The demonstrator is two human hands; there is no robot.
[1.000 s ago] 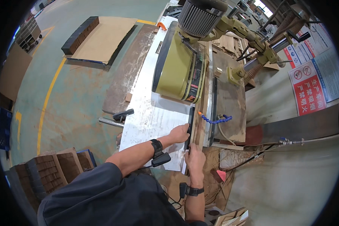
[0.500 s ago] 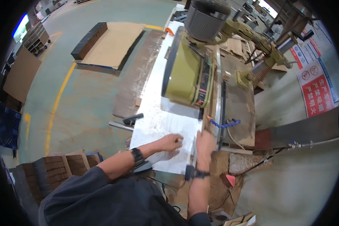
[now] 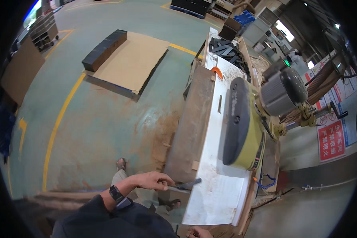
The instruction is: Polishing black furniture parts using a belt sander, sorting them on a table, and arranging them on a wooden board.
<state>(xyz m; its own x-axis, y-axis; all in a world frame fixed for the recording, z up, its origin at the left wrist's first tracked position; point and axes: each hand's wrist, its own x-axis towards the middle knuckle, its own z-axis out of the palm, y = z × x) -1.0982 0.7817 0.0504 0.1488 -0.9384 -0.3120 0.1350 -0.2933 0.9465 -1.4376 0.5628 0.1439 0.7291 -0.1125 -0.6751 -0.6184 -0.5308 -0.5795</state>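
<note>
My left hand (image 3: 154, 181) reaches past the near left edge of the white board (image 3: 214, 194), its fingers loosely bent with nothing visible in them. Beside its fingertips is a black lever handle (image 3: 190, 184) on a metal rod by the board's edge; whether they touch I cannot tell. Only a part of my right hand (image 3: 198, 232) shows at the lower rim, below the board's near end, and its grip is hidden. Over the board stands a yellow-green machine head (image 3: 248, 131) with a dark cover and a grey motor (image 3: 283, 89).
A brown board (image 3: 192, 123) runs along the white one's left side. An orange curved piece (image 3: 217, 72) sits farther up. Several black strips (image 3: 228, 51) lie in a heap at the far end. On the floor at left is a pallet with a cardboard sheet (image 3: 129, 63).
My view has swung, so the machine and board appear farther right. My left hand has left the board's top for its left edge. My right hand has dropped to the lower rim.
</note>
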